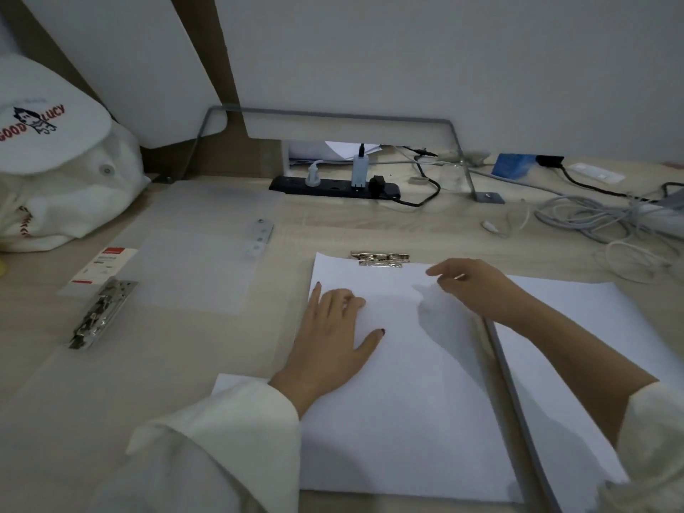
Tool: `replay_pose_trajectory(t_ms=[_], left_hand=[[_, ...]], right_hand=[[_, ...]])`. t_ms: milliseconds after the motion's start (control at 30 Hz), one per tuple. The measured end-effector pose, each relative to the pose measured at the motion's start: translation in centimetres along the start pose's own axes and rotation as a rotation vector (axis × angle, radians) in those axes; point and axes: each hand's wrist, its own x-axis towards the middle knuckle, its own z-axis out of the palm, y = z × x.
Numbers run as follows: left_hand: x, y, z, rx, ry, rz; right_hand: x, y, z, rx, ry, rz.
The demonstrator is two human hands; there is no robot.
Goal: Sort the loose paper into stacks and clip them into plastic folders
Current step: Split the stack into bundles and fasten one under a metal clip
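Note:
A stack of white paper [407,420] lies in an open plastic folder in front of me, its top edge under a metal clip [381,259]. My left hand [333,342] rests flat on the stack's left side, fingers spread. My right hand [477,286] hovers over the top right of the stack, fingers loosely curled, holding nothing. More white paper [592,327] lies to the right, beyond the folder's grey spine [518,401]. A second, translucent folder [192,275] lies open on the left, with its own metal clip [101,314] at its left edge.
A white cloth bag and a cap [52,124] sit at the far left. A black power strip [333,187] with plugs lies at the back. Tangled cables [599,220] cover the right rear of the wooden desk [74,401].

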Motion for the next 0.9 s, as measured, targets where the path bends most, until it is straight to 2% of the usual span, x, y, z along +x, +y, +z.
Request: replay_pose_trajectory(t_ms=[100,233,300,433,600,700,800,900], left_hand=[[0.0,-0.2,-0.6,0.198,-0.002,0.006],[-0.3,2.0,-2.4,0.205,-0.208,-0.060],[-0.6,3.6,-3.3,0.156,-0.316,-0.073],[-2.1,8.2,-4.2,-0.152,-0.307,-0.035],[-2.7,13.5,-2.7,-0.519,-0.293,-0.080],[-2.0,15.3,-1.7,-0.716,-0.301,-0.172],[-1.1,16.5,-1.3,-0.969,-0.366,-0.343],[-0.1,17.2,-0.7,-1.071,-0.426,-0.463]], right_hand=[[-2.5,3.0,-2.5,-0.036,0.009,0.089],[-8.1,7.3,-5.3,-0.109,0.140,0.208],[-10.1,8.1,-5.1,-0.118,0.153,0.210],[-11.4,7.1,-2.3,-0.157,0.110,0.149],[-11.2,6.5,0.8,-0.348,0.091,0.128],[-11.1,6.9,1.4,-0.334,0.153,0.097],[-10.9,7.4,1.5,-0.263,0.180,0.059],[-10.8,8.1,0.8,-0.114,0.160,0.038]])
